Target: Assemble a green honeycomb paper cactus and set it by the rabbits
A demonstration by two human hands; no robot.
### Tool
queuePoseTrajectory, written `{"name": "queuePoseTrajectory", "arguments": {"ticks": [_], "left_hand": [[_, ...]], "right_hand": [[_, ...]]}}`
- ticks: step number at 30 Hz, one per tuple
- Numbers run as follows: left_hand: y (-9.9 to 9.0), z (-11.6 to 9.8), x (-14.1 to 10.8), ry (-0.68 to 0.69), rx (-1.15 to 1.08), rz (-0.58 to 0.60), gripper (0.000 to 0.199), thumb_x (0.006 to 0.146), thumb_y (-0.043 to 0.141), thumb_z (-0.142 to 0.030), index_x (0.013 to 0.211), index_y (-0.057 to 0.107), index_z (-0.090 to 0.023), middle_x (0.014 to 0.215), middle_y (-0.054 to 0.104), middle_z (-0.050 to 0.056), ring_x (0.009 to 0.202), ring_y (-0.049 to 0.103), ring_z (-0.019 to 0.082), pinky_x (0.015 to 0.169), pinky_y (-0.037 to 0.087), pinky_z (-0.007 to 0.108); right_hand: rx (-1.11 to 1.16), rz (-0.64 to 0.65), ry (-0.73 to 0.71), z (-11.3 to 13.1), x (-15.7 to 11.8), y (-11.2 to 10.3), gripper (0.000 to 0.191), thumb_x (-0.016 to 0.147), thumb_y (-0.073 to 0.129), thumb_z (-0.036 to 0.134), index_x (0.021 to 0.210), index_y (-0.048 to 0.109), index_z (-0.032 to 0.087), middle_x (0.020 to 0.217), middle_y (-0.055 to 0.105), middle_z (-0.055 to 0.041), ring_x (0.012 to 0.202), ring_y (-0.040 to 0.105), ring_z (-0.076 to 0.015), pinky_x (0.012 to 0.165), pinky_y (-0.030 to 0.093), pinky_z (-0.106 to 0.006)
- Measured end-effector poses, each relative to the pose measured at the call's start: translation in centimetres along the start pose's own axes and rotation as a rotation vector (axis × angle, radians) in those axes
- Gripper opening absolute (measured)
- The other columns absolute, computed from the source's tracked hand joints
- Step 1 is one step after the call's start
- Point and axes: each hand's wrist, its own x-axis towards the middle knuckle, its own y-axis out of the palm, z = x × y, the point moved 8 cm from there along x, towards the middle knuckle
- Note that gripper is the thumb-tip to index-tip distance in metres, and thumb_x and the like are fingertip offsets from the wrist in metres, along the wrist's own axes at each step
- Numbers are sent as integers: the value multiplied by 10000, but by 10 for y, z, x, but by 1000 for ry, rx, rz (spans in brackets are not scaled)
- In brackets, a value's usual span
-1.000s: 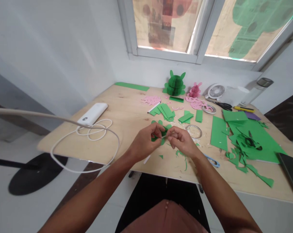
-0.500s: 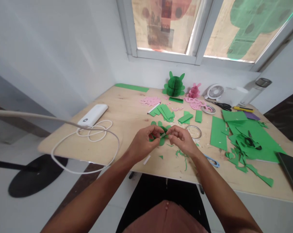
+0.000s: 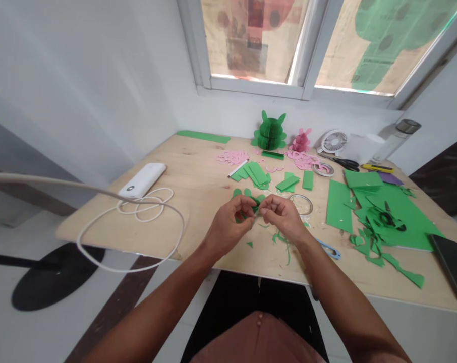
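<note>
Craft workspace: paper scraps, scissors

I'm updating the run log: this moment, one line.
left hand: holding green cutout | right hand: close beside it | behind: green figure, pink figure

One head-worn camera looks forward and down on the hands and table.

The scalloped paper piece was green. One honeycomb figure was green too, the rabbit-eared figure pink. The table showed pale tan wood grain; the desk fan was white, the scissors black.
</note>
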Motion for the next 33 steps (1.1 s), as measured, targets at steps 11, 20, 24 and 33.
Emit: {"name": "queuePoseTrajectory", "arguments": {"ticks": [11, 20, 24, 33], "left_hand": [[1, 8, -5, -47, -117, 9, 248, 680, 635, -171, 923, 585, -183, 799, 621, 0, 763, 608, 135, 703, 498, 270], [-3, 8, -6, -55, -210, -52, 219, 684, 647, -191, 892, 582, -175, 732, 591, -18, 713, 571, 119, 679, 458, 256], [-3, 7, -6, -52, -235, -63, 229, 684, 650, -182, 901, 578, -173, 740, 594, -18, 717, 571, 118, 681, 455, 256], [4, 11, -8, -87, -297, -62, 248, 668, 679, -186, 900, 590, -175, 776, 621, 1, 740, 594, 135, 683, 481, 270]], "right_hand": [[80, 16, 29, -1, 0, 2, 139, 716, 679, 297, 747, 607, 181, 529, 554, 47, 458, 475, -81, 445, 345, -200], [82, -25, 12, 2, 1, -4, 173, 731, 668, 329, 791, 603, 180, 523, 525, 62, 452, 459, -76, 439, 325, -199], [86, 28, 28, 0, 1, 2, 173, 733, 674, 333, 794, 614, 182, 522, 550, 50, 459, 471, -84, 432, 322, -199], [92, 18, 22, -5, 1, 2, 200, 707, 724, 353, 737, 624, 183, 491, 550, 49, 426, 456, -78, 402, 310, -192]]}}
